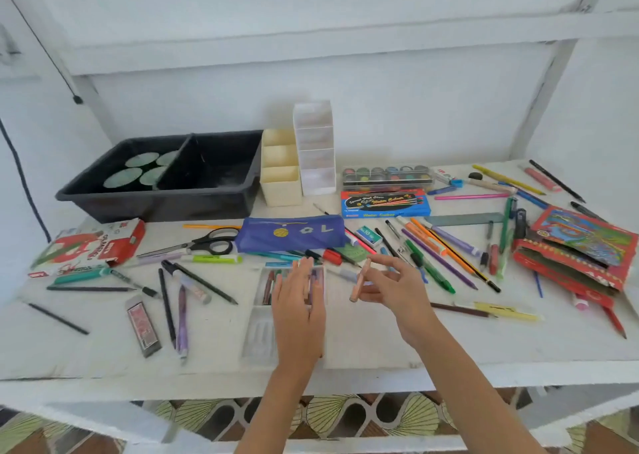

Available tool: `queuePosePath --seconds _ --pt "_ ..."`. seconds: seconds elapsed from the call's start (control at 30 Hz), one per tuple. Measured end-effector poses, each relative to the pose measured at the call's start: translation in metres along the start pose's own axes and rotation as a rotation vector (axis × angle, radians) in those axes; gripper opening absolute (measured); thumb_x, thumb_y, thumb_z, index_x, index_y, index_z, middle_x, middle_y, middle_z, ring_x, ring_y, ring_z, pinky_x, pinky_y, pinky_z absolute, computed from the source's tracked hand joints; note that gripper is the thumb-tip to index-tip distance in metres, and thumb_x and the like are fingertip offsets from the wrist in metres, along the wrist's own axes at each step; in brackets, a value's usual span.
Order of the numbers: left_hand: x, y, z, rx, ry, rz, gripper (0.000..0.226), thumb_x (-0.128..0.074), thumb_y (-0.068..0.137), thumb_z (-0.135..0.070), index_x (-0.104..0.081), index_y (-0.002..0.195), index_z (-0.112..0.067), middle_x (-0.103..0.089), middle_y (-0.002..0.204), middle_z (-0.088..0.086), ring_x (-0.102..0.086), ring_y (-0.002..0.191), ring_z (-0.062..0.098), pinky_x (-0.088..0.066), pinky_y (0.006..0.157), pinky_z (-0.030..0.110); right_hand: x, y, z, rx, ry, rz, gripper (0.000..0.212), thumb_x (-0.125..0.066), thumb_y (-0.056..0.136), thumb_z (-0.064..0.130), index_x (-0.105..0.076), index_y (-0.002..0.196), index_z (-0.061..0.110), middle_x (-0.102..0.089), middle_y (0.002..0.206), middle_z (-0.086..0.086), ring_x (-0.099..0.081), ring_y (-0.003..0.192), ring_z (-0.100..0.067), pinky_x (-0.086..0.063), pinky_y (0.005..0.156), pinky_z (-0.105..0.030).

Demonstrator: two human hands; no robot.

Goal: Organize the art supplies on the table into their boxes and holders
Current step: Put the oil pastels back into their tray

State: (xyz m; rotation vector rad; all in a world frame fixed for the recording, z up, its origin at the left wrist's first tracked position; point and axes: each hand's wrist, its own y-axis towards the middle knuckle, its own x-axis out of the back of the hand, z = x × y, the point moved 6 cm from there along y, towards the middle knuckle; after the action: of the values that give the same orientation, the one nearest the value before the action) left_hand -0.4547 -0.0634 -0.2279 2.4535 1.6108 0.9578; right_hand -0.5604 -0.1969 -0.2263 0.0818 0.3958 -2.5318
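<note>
Aslant, peach crayon (pixel 361 279) inside right grip (pixel 394 294).

Through the head camera I saw the left hand (pixel 299 310) spread flat, fingers straight, over a clear plastic tray (pixel 259 336) of pastels near the front of the table (pixel 380 346). The right hand (pixel 394 294) pinched a peach pastel stick (pixel 360 280), tilted, just beside it. Behind them lay a blue pouch (pixel 292 234) and scissors (pixel 207 242), and farther back stood a black bin (pixel 155 199), a cream holder (pixel 280 184) and a white holder (pixel 316 149).

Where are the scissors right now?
In the head view, the scissors lie left of centre, their black handles next to the blue pouch, just in front of the black tray.
</note>
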Motion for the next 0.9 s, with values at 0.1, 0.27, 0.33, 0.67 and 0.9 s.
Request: queuePosePath --seconds 0.1,0.27,0.33,0.67,0.9 --pt "0.036 0.005 0.037 0.03 0.065 -0.009 0.04 -0.042 0.093 -0.022 -0.049 0.132 -0.023 -0.043 0.133 -0.017 -0.032 0.136 0.009 -0.005 0.113 0.013 -0.037 0.0 -0.009 -0.046 0.047 0.086 0.026 -0.063 0.086 0.0 -0.059 0.111 0.005 -0.066 0.082 -0.014 -0.066 0.059 -0.022 -0.057 0.064 -0.029" --pt "0.069 0.008 0.084 0.048 0.121 0.165 0.045 -0.042 0.099 -0.029 -0.03 0.143 -0.031 -0.028 0.15 -0.015 -0.008 0.14 -0.005 0.007 0.11 0.009 -0.089 -0.002 -0.019 -0.008 0.035 0.132 0.031 -0.064 0.083 -0.005 -0.057 0.112 0.004 -0.067 0.082 -0.017 -0.068 0.06 -0.023 -0.057 0.059 -0.027" --pt "0.071 0.006 0.093 0.006 0.157 0.266 0.051 -0.033 0.098 -0.039 -0.022 0.147 -0.031 -0.016 0.155 -0.016 0.004 0.141 -0.007 0.012 0.111 0.011 -0.104 0.0 -0.022 0.054 -0.034 0.104 0.03 -0.065 0.083 -0.004 -0.058 0.11 0.007 -0.069 0.085 -0.016 -0.07 0.065 -0.023 -0.058 0.063 -0.03" --pt "0.06 0.006 0.101 -0.097 0.473 0.372 0.068 0.01 0.085 -0.046 0.008 0.149 -0.025 0.013 0.154 -0.015 0.032 0.135 -0.001 0.023 0.111 0.025 -0.159 0.006 -0.033 0.32 -0.512 0.05 0.029 -0.067 0.083 0.003 -0.058 0.107 0.017 -0.063 0.078 0.0 -0.061 0.069 -0.015 -0.05 0.061 -0.013" --pt "0.058 0.005 0.102 -0.132 0.437 0.344 0.062 0.004 0.089 -0.041 0.0 0.148 -0.023 0.003 0.155 -0.012 0.025 0.14 0.007 0.017 0.114 0.032 -0.166 0.013 -0.041 0.605 -1.251 -0.012 0.036 -0.063 0.086 0.039 -0.061 0.12 0.027 -0.052 0.124 -0.001 -0.039 0.118 -0.026 -0.022 0.091 -0.039"
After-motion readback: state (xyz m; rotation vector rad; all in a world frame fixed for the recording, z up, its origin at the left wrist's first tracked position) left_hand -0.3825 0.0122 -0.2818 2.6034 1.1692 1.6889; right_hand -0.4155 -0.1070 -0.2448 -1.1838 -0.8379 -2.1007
